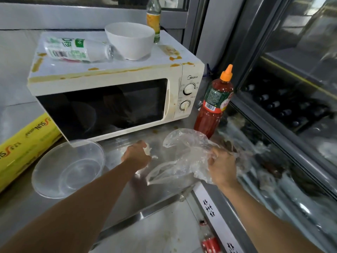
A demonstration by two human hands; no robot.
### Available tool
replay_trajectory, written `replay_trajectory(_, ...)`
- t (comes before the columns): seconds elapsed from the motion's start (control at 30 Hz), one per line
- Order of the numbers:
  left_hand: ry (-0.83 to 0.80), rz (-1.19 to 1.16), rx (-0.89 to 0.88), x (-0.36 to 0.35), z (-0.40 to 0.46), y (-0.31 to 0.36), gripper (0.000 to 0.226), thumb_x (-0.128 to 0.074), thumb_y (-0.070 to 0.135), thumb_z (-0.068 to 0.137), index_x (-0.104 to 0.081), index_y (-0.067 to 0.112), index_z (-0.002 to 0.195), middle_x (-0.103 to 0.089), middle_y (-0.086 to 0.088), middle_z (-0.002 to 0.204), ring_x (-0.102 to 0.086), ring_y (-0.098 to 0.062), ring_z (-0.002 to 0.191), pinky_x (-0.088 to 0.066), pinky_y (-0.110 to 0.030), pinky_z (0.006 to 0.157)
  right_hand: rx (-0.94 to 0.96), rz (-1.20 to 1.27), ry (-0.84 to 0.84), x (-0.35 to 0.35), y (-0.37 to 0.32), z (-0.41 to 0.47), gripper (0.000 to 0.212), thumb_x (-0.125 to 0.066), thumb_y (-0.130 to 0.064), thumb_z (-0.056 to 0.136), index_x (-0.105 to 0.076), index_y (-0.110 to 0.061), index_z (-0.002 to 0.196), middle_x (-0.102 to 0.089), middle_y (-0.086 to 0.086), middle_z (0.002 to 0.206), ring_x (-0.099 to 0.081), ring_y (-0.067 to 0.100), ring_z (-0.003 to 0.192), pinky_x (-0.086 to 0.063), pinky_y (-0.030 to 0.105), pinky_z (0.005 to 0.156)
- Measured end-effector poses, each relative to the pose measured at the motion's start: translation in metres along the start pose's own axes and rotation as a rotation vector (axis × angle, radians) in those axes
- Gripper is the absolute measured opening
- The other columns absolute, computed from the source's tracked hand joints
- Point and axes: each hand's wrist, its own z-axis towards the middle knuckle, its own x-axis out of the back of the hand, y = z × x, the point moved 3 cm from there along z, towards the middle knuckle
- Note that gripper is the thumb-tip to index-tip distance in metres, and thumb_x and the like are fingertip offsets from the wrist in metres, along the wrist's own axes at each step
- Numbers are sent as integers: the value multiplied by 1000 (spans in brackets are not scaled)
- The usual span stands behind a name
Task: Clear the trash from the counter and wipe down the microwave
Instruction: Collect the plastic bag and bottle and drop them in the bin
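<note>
A cream microwave (pixel 113 83) stands on the steel counter (pixel 127 198), its top streaked with orange sauce. On its top lie a tipped empty plastic bottle (pixel 73 50), a white bowl (pixel 130 40) and an upright glass bottle (pixel 153 17). In front of the microwave, my left hand (pixel 135 157) grips a small crumpled white scrap (pixel 148 150). My right hand (pixel 221 166) holds a crumpled clear plastic bag (pixel 182 157) just above the counter. A clear plastic bowl (pixel 67 168) sits to the left of my left arm.
A red sauce bottle with an orange cap (pixel 213 106) stands right of the microwave. A yellow cling-wrap box (pixel 23 148) lies at the left. A glass-fronted cooler (pixel 291 106) runs along the right. A red can (pixel 210 244) lies on the floor below.
</note>
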Motion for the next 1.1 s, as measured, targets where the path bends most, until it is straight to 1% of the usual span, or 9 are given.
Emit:
replay_trajectory(0.13,27,73,3,-7,9,-4,53,-73,32,76,-51,17,123,-58,-11,122,-56,-31,111,-48,-37,91,-6,37,16,-7,9,-3,23,-56,6,76,-66,-13,86,-70,8,85,-67,28,81,-50,50,83)
replay_trajectory(0.23,40,112,2,-14,12,-6,53,-72,36,78,-50,19,122,-59,-11,121,-57,-32,110,-49,-38,89,19,40,16,-6,9,-5,21,-55,9,76,-62,-10,77,-65,4,75,-65,28,75,-51,43,78)
replay_trajectory(0.37,109,151,21,-20,11,-6,42,-66,29,83,-49,19,120,-60,-11,117,-59,-33,106,-48,-38,85,26,3,-22,-9,14,-6,16,-56,5,80,-65,-7,85,-69,7,85,-65,25,84,-38,25,77)
replay_trajectory(0.5,152,138,36,-21,8,-9,31,-58,14,84,-52,13,115,-60,-15,111,-60,-36,102,-49,-40,83,40,-16,-44,-12,13,-8,12,-57,0,84,-64,-8,89,-69,5,90,-65,22,87,-40,26,75)
replay_trajectory(0.6,135,93,56,-19,5,-14,31,-55,3,81,-54,10,111,-61,-17,110,-61,-36,100,-52,-41,84,52,24,-52,-11,7,-12,10,-57,0,83,-61,-9,82,-68,5,86,-65,23,82,-53,37,74)
replay_trajectory(0.77,152,30,37,-6,-8,-14,30,-50,1,82,-55,13,109,-62,-16,112,-59,-35,104,-50,-38,86,59,31,-69,-3,-4,-18,14,-58,-2,84,-57,-14,77,-66,5,84,-63,25,81,-54,40,71)
replay_trajectory(0.9,179,-16,-7,18,-25,-4,36,-49,3,84,-57,16,116,-63,-10,116,-58,-30,110,-46,-31,90,53,7,-65,13,-18,-20,10,-57,-6,87,-64,-9,94,-67,8,96,-63,26,90,-39,25,68)
replay_trajectory(1.03,252,-37,-36,52,-45,12,35,-45,4,86,-60,19,113,-66,-8,105,-59,-28,99,-47,-31,79,59,10,-55,35,-39,-21,15,-56,-13,91,-64,-12,103,-68,7,105,-63,26,95,-42,27,70)
replay_trajectory(1.1,278,-69,-38,70,-56,20,28,-45,8,87,-61,19,108,-64,-7,94,-59,-27,87,-45,-29,70,70,26,-42,47,-49,-22,16,-55,-12,92,-64,-11,104,-67,8,106,-63,27,97,-36,25,69)
